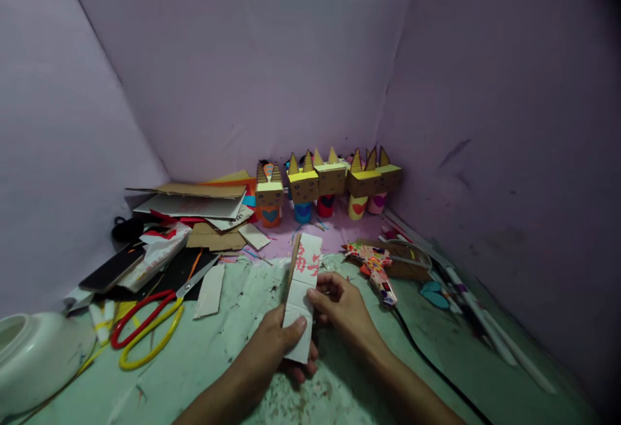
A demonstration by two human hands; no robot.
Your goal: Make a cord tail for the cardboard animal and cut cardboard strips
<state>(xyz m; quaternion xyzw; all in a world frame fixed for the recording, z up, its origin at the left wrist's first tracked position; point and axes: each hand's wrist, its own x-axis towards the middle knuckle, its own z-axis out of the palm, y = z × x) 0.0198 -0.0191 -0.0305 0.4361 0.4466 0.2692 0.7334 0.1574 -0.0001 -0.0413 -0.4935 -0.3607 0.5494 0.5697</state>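
Note:
A folded strip of white cardboard [301,295] with red printed characters is held upright over the middle of the table. My left hand [284,341] is closed round its lower end, thumb flat on the white face and fingers behind. Higher up, my right hand [337,305] pinches the strip's right edge between thumb and fingers. Crease lines cross the white face, and a brown side shows along the left edge. To the right of my right hand lies a patterned hot glue gun [378,270] with a black cord.
Cardboard cat-eared figures [303,185] stand in a row along the back wall. Scissors [177,302] with red and yellow handles lie left, near a cardboard pile [208,205]. A white bowl-like container [48,360] sits front left. White sticks [490,331] line the right wall.

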